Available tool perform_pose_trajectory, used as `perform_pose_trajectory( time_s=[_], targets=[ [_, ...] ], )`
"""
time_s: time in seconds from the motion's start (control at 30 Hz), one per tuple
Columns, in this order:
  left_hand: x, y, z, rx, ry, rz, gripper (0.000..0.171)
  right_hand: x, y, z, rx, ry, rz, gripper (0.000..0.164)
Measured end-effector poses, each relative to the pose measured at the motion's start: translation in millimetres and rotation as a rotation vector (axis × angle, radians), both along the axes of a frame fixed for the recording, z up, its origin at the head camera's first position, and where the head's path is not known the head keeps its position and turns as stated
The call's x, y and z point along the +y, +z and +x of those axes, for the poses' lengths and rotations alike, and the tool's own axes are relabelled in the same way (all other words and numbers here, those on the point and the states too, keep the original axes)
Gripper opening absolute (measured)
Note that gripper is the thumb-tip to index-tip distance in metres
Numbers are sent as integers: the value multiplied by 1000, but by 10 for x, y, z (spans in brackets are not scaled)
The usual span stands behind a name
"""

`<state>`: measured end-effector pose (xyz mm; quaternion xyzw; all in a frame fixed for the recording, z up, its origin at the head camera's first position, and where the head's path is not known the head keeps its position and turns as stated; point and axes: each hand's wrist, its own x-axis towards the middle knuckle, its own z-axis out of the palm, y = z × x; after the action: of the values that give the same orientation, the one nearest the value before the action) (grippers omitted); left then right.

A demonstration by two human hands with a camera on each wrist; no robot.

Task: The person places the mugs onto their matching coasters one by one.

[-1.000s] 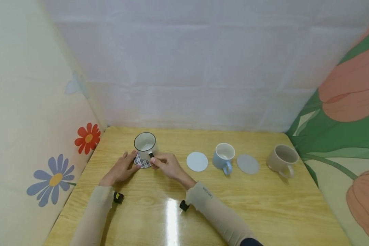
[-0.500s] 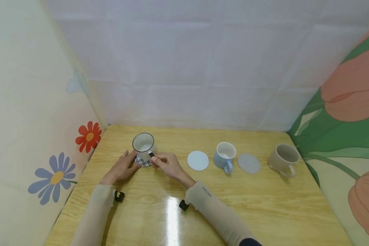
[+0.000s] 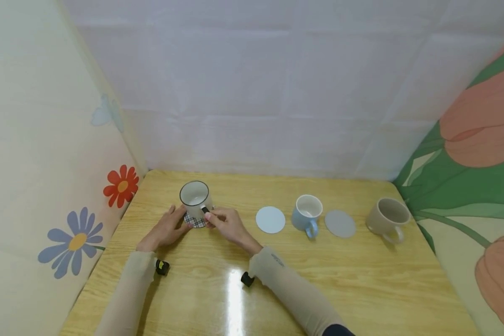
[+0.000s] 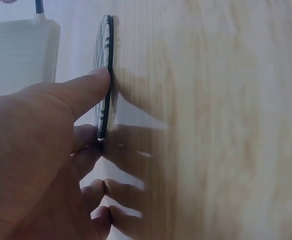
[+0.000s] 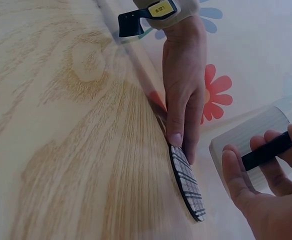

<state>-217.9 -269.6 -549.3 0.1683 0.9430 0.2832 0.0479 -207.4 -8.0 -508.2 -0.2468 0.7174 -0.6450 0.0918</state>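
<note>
My right hand (image 3: 231,227) grips the black handle (image 5: 268,151) of a white mug (image 3: 195,199) with a dark rim. The mug hangs a little above a round plaid coaster (image 3: 196,220), with a gap between them in both wrist views. On the left side of the coaster my left hand (image 3: 164,229) holds its edge, thumb at the near side and fingers at the far left. The left wrist view shows the coaster (image 4: 103,55) edge-on against the table, the thumb pressed to its rim. Part of the coaster's top is hidden under the mug in the head view.
To the right on the wooden table (image 3: 201,289) lie a pale blue coaster (image 3: 270,220) and a grey coaster (image 3: 340,223). A light blue mug (image 3: 306,215) stands between them. Farther right is a taupe mug (image 3: 387,218). Cloth walls border the table's back and sides.
The mug in my right hand has shifted slightly left over the plaid coaster. My left hand stays at the coaster's edge. The other mugs and coasters keep their places.
</note>
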Motion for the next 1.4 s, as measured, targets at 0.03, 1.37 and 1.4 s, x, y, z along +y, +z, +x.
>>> perform_pose_trajectory(
  time_s=[0.03,1.37,1.4],
  targets=[
    [-7,-11,-3,0,1,5,75,-11,-5,-6,-2,2,-2,31],
    [-72,-110,-27,12,4,50,76,-196,-221,-10,-36,-23,-25,25],
    [-75,-113,-26,12,7,46,76,-200,-226,-11,-37,-23,-28,25]
  ],
)
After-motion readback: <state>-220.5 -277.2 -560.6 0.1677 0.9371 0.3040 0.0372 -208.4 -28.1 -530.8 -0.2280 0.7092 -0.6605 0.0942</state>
